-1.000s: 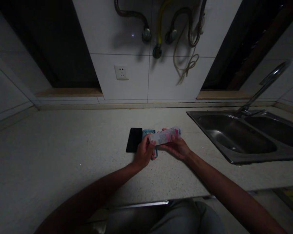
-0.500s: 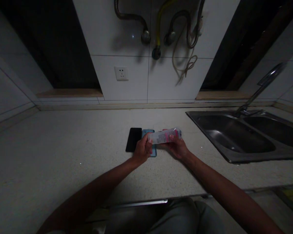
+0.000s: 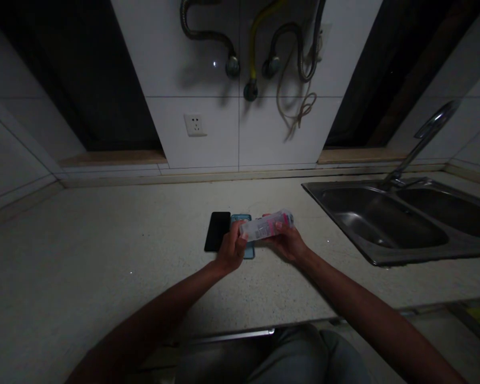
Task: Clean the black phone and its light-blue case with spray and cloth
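Between both hands is a clear plastic packet (image 3: pixel 264 226) with pink and white print; what is inside is hard to make out. My left hand (image 3: pixel 231 250) is closed on its left end, thumb on top. Around the right end, my right hand (image 3: pixel 288 241) is closed with its thumb on the pink print. Beneath the packet and my left hand lies a light-blue phone case (image 3: pixel 248 252), partly covered. A black phone (image 3: pixel 217 232) rests flat on the counter just left of the case.
The speckled pale counter (image 3: pixel 104 234) runs along a tiled wall. At the right is a double steel sink (image 3: pixel 380 218) with a tall faucet (image 3: pixel 424 138). A wall socket (image 3: pixel 194 125), hoses (image 3: pixel 208 35) and a looped cord (image 3: pixel 304 109) are on the wall.
The view has shifted slightly. Both hands keep hold of the packet, which is tilted a little more, its left end lower.
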A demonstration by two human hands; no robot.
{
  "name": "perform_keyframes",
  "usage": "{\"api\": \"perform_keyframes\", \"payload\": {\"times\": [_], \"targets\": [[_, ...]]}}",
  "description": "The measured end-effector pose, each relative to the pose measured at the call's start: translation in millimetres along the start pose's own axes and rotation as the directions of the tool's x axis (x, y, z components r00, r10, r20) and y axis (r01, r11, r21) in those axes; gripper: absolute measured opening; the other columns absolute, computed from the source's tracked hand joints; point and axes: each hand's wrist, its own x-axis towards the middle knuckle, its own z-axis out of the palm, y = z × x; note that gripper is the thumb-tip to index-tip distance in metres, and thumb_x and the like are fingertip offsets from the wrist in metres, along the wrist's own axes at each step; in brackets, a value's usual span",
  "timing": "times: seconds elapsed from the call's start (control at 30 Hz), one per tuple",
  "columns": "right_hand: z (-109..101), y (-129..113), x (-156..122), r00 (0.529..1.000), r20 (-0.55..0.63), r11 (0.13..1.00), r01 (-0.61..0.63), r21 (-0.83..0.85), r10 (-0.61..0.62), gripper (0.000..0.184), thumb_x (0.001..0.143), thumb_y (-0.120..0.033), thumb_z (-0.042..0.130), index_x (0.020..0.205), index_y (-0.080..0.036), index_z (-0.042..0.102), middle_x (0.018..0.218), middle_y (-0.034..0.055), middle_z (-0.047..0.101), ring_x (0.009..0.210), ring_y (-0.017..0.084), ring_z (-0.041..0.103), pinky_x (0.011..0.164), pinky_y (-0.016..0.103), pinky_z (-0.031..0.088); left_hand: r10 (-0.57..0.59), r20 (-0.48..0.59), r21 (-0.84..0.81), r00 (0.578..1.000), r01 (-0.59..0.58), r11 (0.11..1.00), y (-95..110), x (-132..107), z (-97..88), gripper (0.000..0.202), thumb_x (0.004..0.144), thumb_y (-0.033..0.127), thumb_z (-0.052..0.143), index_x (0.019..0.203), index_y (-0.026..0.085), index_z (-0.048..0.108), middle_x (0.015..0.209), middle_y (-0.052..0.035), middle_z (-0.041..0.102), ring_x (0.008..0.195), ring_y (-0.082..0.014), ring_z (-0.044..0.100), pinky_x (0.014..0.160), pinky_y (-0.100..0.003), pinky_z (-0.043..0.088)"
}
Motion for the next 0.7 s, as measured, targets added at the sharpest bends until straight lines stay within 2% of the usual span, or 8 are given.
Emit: {"api": "perform_keyframes", "payload": {"times": [0.17, 0.3, 0.5, 0.7], "targets": [[2.3, 0.8, 0.2, 1.000, 0.016, 1.000, 0.022, -0.017, -0.021, 0.043, 0.065, -0.038, 0.088, 0.100, -0.020, 0.073, 0.098, 0.0070, 0.076, 0.090, 0.024, 0.071, 0.084, 0.043, 0.062, 0.004, -0.031, 0.118, 0.999, 0.000, 0.993, 1.0, -2.0, 0.4, 0.050, 0.097, 0.061, 0.025, 0.112, 0.020, 0.049, 0.067, 0.0023, 0.052, 0.054, -0.0139, 0.048, 0.052, -0.025, 0.037], [4.4, 2.3, 1.6, 1.000, 0.021, 1.000, 0.015, -0.013, -0.014, 0.042, 0.066, -0.039, 0.088, 0.101, -0.021, 0.073, 0.098, 0.0055, 0.076, 0.090, 0.023, 0.071, 0.086, 0.043, 0.061, -0.025, -0.081, 0.236, 0.996, 0.044, 0.971, 10.9, -1.5, 1.7, 0.047, 0.097, 0.061, 0.033, 0.115, 0.020, 0.047, 0.074, 0.0000, 0.057, 0.059, -0.0160, 0.054, 0.057, -0.028, 0.038], [4.9, 3.5, 1.6, 1.000, 0.021, 1.000, -0.008, -0.017, 0.008, 0.043, 0.066, -0.038, 0.087, 0.102, -0.020, 0.072, 0.098, 0.0066, 0.076, 0.091, 0.025, 0.071, 0.082, 0.042, 0.062, -0.037, -0.126, 0.177, 0.991, 0.059, 0.982, 15.6, 1.3, 3.1, 0.045, 0.099, 0.059, 0.029, 0.103, 0.020, 0.051, 0.069, 0.0005, 0.054, 0.060, -0.0151, 0.052, 0.058, -0.027, 0.039], [3.3, 3.2, 2.2, 0.999, 0.003, 0.999, -0.037, 0.022, 0.037, 0.039, 0.068, -0.034, 0.085, 0.101, -0.021, 0.070, 0.098, 0.0052, 0.076, 0.087, 0.021, 0.071, 0.071, 0.032, 0.064, -0.021, -0.124, 0.088, 0.992, 0.032, 0.996, 6.5, 5.4, 2.3, 0.053, 0.098, 0.064, 0.025, 0.098, 0.020, 0.054, 0.070, 0.0003, 0.051, 0.059, -0.0140, 0.048, 0.055, -0.026, 0.039]]}}
